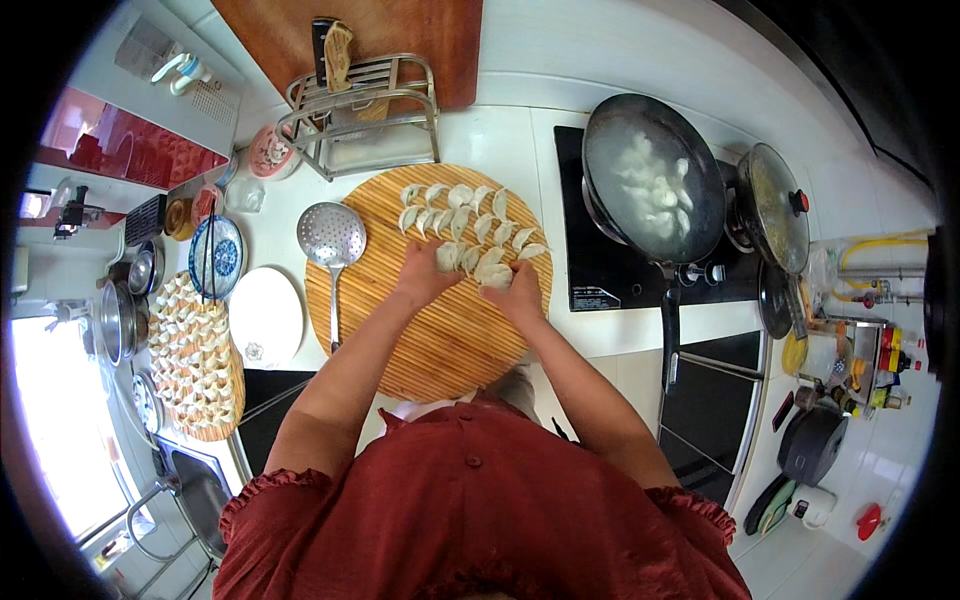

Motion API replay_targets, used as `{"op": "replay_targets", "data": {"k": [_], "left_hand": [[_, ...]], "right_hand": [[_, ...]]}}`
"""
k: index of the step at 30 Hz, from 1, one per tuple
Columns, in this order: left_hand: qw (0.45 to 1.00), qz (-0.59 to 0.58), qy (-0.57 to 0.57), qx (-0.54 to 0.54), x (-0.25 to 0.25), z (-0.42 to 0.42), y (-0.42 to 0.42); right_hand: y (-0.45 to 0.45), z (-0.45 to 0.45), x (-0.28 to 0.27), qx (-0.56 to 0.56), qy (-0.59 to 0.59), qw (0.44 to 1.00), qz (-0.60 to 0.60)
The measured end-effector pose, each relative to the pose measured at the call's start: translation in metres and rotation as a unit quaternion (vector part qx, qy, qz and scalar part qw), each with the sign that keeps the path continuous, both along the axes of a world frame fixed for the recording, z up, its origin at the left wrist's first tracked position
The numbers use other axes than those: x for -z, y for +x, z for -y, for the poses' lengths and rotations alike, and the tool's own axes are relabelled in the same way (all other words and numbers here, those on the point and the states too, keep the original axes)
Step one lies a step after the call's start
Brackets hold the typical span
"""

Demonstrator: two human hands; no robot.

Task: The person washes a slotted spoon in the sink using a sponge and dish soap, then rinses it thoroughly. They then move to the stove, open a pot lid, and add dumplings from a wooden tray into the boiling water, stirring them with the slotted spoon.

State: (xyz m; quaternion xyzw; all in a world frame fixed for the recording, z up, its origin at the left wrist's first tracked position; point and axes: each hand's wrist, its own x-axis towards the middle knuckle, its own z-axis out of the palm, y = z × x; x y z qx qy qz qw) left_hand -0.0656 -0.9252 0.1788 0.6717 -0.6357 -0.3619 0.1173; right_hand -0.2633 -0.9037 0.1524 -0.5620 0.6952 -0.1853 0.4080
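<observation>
Rows of uncooked dumplings (459, 222) lie on a round slatted wooden board (435, 330) in front of me. My left hand (426, 274) is at the near left end of the rows, its fingers against a dumpling. At the near right, my right hand (519, 294) has thumb and fingers around a pale dumpling (495, 275). Whether either dumpling is lifted off the board cannot be told. A perforated metal skimmer (332, 234) rests on the board's left side. On the hob, a black wok (652, 180) contains dumplings in cloudy, steaming liquid.
The wok's handle (670, 337) juts over the counter edge. Right of it stands a lidded pan (776, 206). Leftward are a white oval plate (266, 316), a blue-patterned bowl with chopsticks (217, 256) and a second board of dumplings (193, 352). A metal rack (360, 94) holds a knife behind.
</observation>
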Motion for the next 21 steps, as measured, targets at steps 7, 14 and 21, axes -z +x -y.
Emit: {"op": "replay_targets", "data": {"k": [7,14,21], "left_hand": [[0.995,-0.092,0.028,0.020,-0.003,0.010,-0.017],[0.951,-0.300,0.046,-0.056,0.024,-0.010,-0.027],[0.862,-0.433,0.234,-0.125,0.012,-0.035,-0.031]], "right_hand": [[0.017,0.014,0.011,0.026,-0.041,0.995,0.091],[0.012,0.010,0.020,-0.052,-0.127,0.988,0.074],[0.006,-0.009,0.014,-0.126,-0.122,0.965,0.196]]}}
